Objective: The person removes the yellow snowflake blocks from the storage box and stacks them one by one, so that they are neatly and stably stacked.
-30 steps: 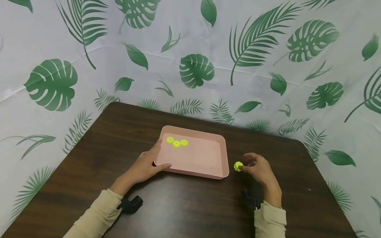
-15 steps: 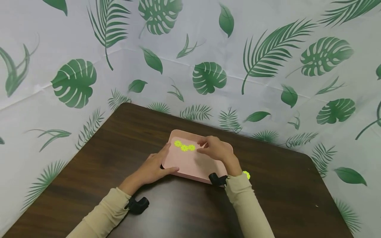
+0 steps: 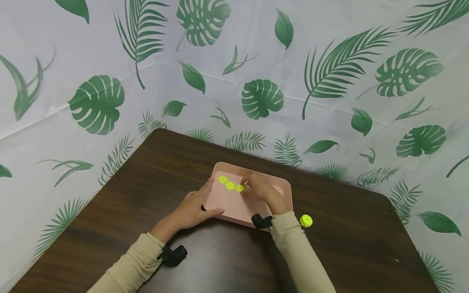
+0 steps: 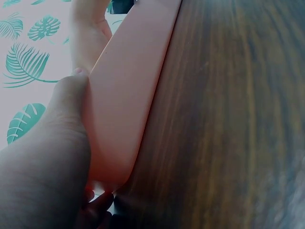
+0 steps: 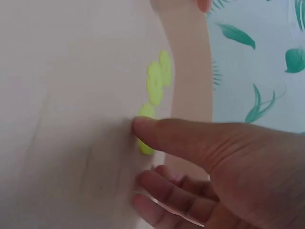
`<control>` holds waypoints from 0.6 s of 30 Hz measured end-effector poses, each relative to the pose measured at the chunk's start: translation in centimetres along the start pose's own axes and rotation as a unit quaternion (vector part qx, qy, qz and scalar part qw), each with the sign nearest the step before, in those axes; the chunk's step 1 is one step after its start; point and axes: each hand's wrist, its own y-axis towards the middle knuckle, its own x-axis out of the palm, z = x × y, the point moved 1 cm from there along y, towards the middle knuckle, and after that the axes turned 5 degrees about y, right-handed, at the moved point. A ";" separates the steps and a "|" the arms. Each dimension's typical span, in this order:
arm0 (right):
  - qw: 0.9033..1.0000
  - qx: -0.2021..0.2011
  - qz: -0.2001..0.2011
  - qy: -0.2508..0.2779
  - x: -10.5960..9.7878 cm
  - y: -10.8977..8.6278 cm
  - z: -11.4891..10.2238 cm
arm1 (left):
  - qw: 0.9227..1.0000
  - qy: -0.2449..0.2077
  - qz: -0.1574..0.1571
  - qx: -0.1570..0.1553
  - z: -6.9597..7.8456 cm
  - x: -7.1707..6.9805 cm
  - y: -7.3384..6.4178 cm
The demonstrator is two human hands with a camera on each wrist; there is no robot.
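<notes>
In the head view a shallow pink tray [image 3: 234, 203] lies on the table, with a short row of yellow flower-shaped pieces [image 3: 223, 179] at its far left. My left hand [image 3: 188, 209] holds the tray's left end, thumb along the near rim and fingers around the side; the left wrist view shows the thumb on the tray's wall [image 4: 126, 90]. Reaching inside the tray, my right hand [image 3: 258, 189] has thumb and fingertips at the rightmost piece [image 3: 239, 188]. Up close, the right thumb lies over that flower piece [image 5: 147, 145]; the index fingertip is hidden.
Right of the tray, another yellow flower-shaped piece, possibly a small stack [image 3: 306, 220], sits on the dark wooden table [image 3: 351, 244]. A white cloth with green leaves [image 3: 220, 49] hangs behind the table. Black wrist mounts [image 3: 174, 255] are on both arms.
My right hand has left the yellow stack beside the tray, swung left into the tray and taken the rightmost flower piece, which has shifted slightly nearer. My left hand stays on the tray.
</notes>
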 end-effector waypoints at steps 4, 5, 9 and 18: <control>0.999 0.019 -0.007 0.029 0.1 -0.3 -0.2 | 1.000 -0.006 -0.003 0.000 0.0 0.0 0.0; 0.999 0.019 -0.004 0.036 0.2 -0.3 -0.2 | 1.000 -0.007 -0.003 0.000 0.1 0.0 0.0; 0.998 0.009 0.005 0.069 0.4 -0.7 -0.3 | 1.000 -0.006 -0.003 0.001 0.0 0.2 0.1; 0.997 -0.018 0.023 0.065 -0.2 -2.0 -0.4 | 1.000 0.005 -0.007 0.004 -0.1 0.1 0.2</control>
